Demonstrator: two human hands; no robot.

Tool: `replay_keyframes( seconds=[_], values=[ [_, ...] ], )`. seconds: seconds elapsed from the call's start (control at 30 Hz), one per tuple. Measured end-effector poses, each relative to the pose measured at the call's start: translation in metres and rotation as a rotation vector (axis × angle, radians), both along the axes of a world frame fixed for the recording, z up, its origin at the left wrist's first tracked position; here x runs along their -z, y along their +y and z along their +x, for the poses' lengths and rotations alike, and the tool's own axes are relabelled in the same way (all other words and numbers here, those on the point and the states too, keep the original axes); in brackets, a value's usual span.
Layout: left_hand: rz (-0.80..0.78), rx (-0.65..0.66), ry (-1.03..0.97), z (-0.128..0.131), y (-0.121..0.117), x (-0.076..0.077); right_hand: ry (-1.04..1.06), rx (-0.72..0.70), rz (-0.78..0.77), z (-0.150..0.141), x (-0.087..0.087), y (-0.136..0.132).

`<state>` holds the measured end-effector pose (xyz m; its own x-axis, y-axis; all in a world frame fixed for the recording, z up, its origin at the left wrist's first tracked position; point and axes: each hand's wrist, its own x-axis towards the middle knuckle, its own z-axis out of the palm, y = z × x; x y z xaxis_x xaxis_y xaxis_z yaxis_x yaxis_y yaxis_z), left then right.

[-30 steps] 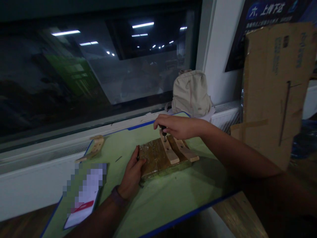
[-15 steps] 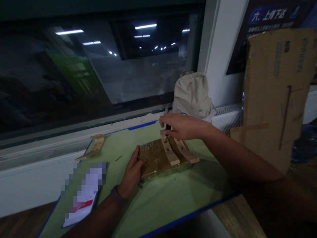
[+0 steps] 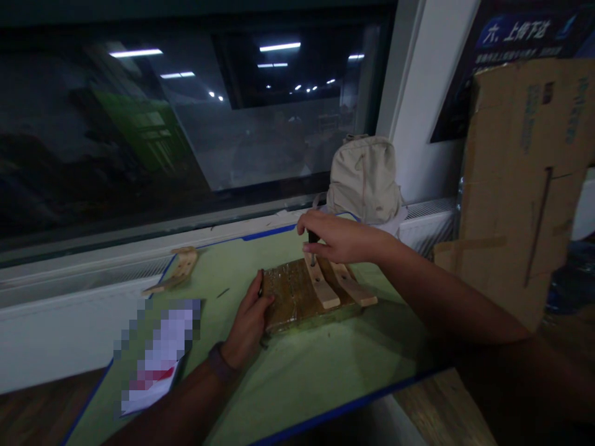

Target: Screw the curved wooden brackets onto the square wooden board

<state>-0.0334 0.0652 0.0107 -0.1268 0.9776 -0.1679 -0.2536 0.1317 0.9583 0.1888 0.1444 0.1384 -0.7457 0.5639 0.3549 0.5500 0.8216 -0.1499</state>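
Note:
A brown wooden block [image 3: 292, 298] lies on a green mat [image 3: 288, 371]. Two pale wooden slats [image 3: 341, 286] with holes rest across its right half. My right hand [image 3: 337, 236] is closed on a small dark-handled tool [image 3: 312, 238], held upright with its tip at the far end of the left slat. My left hand [image 3: 248, 325] presses against the block's left edge, fingers wrapped along its side.
A spare wooden piece [image 3: 179, 269] lies at the mat's far left corner. A white card or packet [image 3: 155, 362] sits at the near left. A beige backpack [image 3: 365, 179] stands on the sill behind. A tall cardboard box [image 3: 520, 179] leans at the right. A dark window runs along the back.
My right hand and the tool shifted slightly along the slat's far end; the view drifted a little. My left hand stays on the block.

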Motion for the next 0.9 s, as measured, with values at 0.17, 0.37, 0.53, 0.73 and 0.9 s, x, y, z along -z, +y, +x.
replay_keyframes(
  seconds=[0.17, 0.37, 0.53, 0.73, 0.9],
  values=[
    [0.027, 0.008, 0.013, -0.003, 0.0, 0.003, 0.048, -0.098, -0.077, -0.004, 0.004, 0.004],
    [0.041, 0.001, 0.007, -0.004, 0.002, 0.011, -0.123, 0.295, 0.067, -0.009, -0.006, -0.004],
    [0.036, -0.001, -0.005, -0.004, 0.003, 0.011, -0.062, 0.143, 0.007, -0.004, -0.01, -0.011],
    [0.032, -0.015, 0.007, -0.003, 0.003, 0.01, 0.024, 0.122, -0.018, -0.005, -0.005, -0.003],
    [0.04, -0.015, 0.022, -0.003, 0.003, 0.009, -0.106, 0.446, 0.115, -0.012, -0.004, -0.006]
  ],
)
